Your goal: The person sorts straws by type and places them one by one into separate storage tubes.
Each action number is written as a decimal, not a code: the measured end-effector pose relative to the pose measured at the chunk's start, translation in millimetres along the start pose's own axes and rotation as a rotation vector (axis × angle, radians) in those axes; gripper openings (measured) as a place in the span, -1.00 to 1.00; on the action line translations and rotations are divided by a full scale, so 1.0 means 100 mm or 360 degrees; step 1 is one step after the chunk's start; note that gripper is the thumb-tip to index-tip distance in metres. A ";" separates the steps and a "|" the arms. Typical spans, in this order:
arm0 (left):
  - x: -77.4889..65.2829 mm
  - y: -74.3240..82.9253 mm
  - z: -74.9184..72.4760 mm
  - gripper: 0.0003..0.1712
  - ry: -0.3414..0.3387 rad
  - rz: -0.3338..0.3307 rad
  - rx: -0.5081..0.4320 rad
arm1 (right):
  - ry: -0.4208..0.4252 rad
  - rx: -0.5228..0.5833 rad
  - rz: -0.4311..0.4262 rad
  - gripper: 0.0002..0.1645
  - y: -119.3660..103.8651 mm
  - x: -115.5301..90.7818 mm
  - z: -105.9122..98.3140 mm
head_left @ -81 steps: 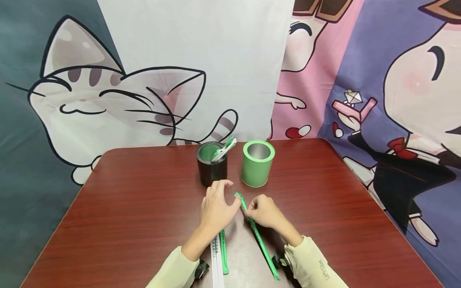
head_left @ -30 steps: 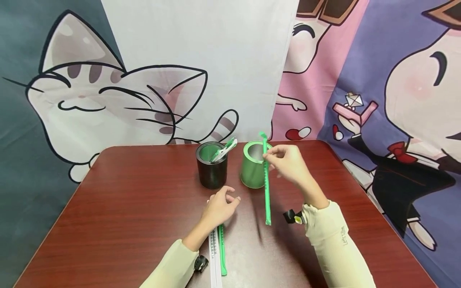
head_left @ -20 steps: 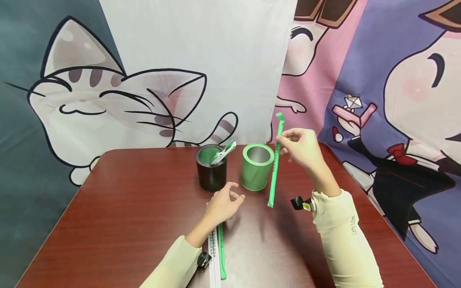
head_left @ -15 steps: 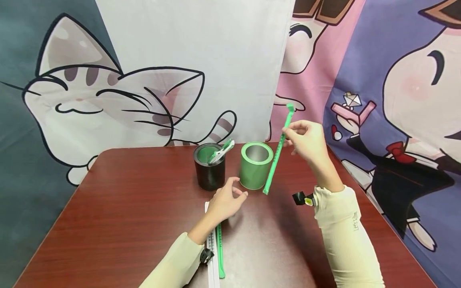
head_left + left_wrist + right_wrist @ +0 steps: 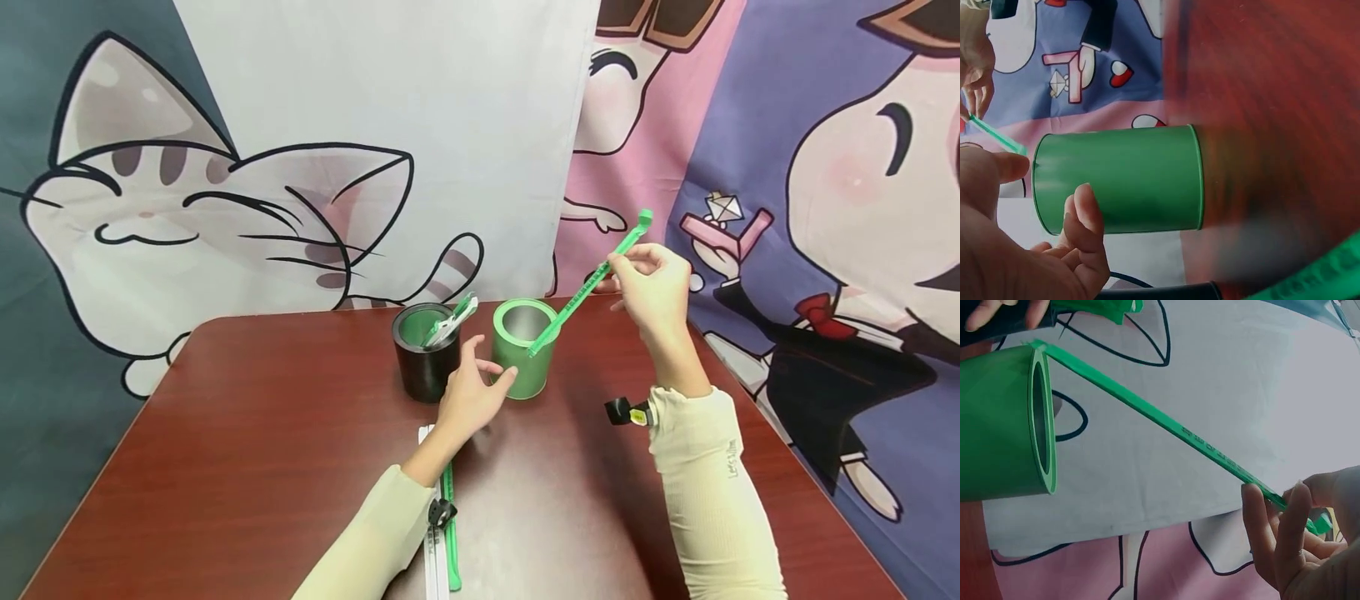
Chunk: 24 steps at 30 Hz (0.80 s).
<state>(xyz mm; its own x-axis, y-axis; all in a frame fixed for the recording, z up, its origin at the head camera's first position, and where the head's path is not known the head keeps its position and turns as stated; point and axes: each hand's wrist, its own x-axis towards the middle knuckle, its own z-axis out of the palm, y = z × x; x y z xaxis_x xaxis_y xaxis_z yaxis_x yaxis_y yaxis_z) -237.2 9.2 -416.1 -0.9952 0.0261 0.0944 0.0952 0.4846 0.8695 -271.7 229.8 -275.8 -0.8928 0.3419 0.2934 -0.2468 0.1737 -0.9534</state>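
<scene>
My right hand (image 5: pixel 654 287) pinches a long green wrapped straw (image 5: pixel 573 302) near its upper end, between thumb and fingers. The straw slants down to the left, printed along its side, and its lower end overlaps the rim of the green can (image 5: pixel 519 377) in the head view. From the right wrist view, the straw's far tip (image 5: pixel 1038 345) appears right at the can's rim. My left hand (image 5: pixel 471 398) hovers in front of the can, holding nothing, thumb and fingers spread apart. In the left wrist view, its fingertips overlap the can's wall (image 5: pixel 1129 181).
Left of the green can stands a black can (image 5: pixel 426 375) with green and white wrapped sticks (image 5: pixel 456 321) leaning in it. White wrapped sticks (image 5: pixel 433 567) and another green straw (image 5: pixel 452 554) lie on the red-brown table (image 5: pixel 262 467), partly under my left forearm. A printed cloth (image 5: pixel 465 125) hangs behind.
My right hand picked up the green straw from the table, raised it to the right of the green can, then tilted its lower end left over the can. My left hand moved forward.
</scene>
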 end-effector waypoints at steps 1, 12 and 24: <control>0.02 0.01 0.01 -0.16 0.0017 -0.0002 -0.0010 | 0.0020 0.0043 -0.0001 -0.85 0.01 0.00 0.00; 0.15 0.05 0.14 -0.27 0.0106 -0.0039 -0.0020 | 0.0153 0.0309 -0.0055 -0.90 0.25 0.01 -0.01; 0.27 0.13 0.17 -0.36 0.0189 -0.0139 0.0052 | 0.0111 0.0322 -0.0053 -0.88 0.50 0.01 0.09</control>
<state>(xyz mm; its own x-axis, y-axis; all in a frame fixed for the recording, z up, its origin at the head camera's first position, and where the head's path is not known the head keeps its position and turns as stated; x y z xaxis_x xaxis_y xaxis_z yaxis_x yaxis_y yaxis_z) -263.2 31.0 -410.5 -0.9898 -0.1199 0.0775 0.0058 0.5090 0.8607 -288.4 230.7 -324.2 -0.8563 0.4036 0.3224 -0.3527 -0.0008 -0.9357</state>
